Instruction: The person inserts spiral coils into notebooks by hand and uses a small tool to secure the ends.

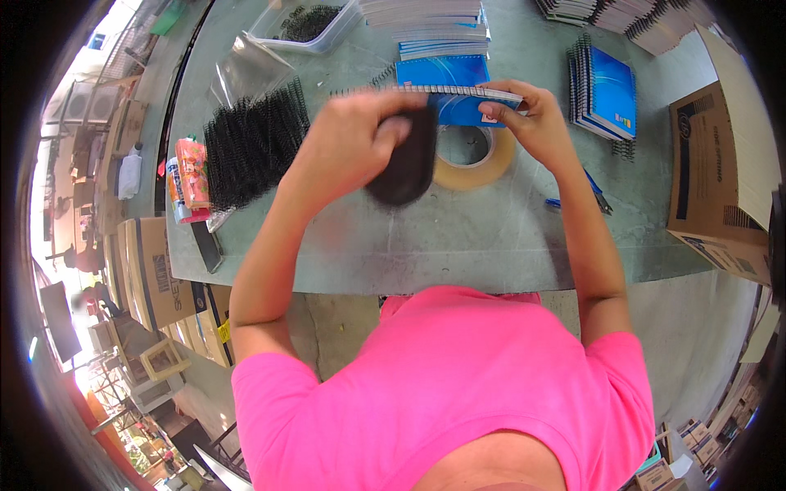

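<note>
My right hand (532,114) pinches the right end of a blue-covered notebook (468,111), thumb on the cover. A row of holes or coil loops runs along the notebook's upper edge. Smeared by motion, my left hand (348,139) curls at that edge's left part, its fingertips close to the edge. Just beneath its fingers is a dark, rounded, blurred object (403,159); whether the hand grips it is unclear. A wide roll of clear tape (495,164) lies below the notebook, partly covered by the dark object.
Black spiral coils (254,139) are heaped at left, near a clear plastic bin (327,37) with more coils. Stacked notebooks (434,24) stand behind; bound blue notebooks (610,90) lie right. Blue-handled pliers (602,196) rest near my right forearm. An open cardboard box (708,155) borders the right.
</note>
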Tool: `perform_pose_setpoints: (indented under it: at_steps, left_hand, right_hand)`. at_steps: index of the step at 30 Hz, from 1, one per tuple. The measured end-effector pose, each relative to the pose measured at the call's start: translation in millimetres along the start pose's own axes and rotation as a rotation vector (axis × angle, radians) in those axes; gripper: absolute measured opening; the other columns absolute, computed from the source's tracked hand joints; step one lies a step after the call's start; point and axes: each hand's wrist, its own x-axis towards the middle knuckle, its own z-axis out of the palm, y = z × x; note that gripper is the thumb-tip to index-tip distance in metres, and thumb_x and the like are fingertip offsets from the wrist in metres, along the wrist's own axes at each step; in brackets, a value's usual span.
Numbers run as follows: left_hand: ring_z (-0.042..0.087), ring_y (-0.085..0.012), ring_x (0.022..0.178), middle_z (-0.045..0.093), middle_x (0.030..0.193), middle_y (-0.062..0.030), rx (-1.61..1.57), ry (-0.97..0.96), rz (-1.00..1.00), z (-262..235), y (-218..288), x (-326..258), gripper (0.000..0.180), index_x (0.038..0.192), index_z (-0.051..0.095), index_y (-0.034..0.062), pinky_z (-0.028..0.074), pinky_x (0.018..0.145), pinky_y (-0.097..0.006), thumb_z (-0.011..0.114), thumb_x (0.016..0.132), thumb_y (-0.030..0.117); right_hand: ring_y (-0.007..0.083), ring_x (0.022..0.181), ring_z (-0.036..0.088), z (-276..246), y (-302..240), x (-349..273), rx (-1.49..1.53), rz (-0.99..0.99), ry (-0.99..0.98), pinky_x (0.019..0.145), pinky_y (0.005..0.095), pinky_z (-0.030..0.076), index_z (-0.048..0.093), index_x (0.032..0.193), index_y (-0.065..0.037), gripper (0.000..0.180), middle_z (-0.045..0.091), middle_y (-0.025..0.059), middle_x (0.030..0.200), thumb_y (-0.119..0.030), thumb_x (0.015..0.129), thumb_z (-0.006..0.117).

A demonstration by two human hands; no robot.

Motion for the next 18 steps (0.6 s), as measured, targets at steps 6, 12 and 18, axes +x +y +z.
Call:
perform_pose_setpoints:
  at_steps: [6, 12, 18]
  left_hand:
    - [0.06, -0.0318, 0.082, 0.062, 0.09, -0.0145, 0.519, -0.085, -0.005, 26.4, -44.2, -53.0, 0.025, 0.1, 0.064, 0.007, 0.048, 0.073, -0.038, 0.066, 0.075, 0.011]
    - [0.057, -0.0316, 0.076, 0.059, 0.09, -0.0129, 0.345, 0.39, 0.377, 26.0, 17.5, 15.6, 0.026, 0.097, 0.061, 0.0063, 0.047, 0.069, -0.038, 0.069, 0.072, 0.013]
    - [0.057, -0.031, 0.076, 0.057, 0.084, -0.0122, 0.104, 0.224, 0.221, 47.2, -10.7, 29.1, 0.021, 0.095, 0.059, 0.0053, 0.046, 0.07, -0.038, 0.066, 0.077, 0.013]
  right_hand:
    - [0.0188, 0.069, 0.061, -3.1, -28.5, 0.4, -0.273, 0.064, -0.001, 0.059, 0.0297, 0.044, 0.068, 0.094, -0.004, 0.021, 0.067, 0.0071, 0.087, -0.016, 0.077, 0.069]
    - [0.0129, 0.066, 0.064, -2.1, -24.9, 4.0, 0.444, 0.407, -0.145, 0.055, 0.0221, 0.049, 0.063, 0.1, 0.001, 0.021, 0.066, 0.0098, 0.087, -0.011, 0.083, 0.064]
    - [0.018, 0.075, 0.067, 3.9, -12.0, -5.1, 0.616, 0.379, -0.108, 0.061, 0.023, 0.054, 0.059, 0.106, 0.005, 0.028, 0.065, 0.0112, 0.086, -0.013, 0.086, 0.063]
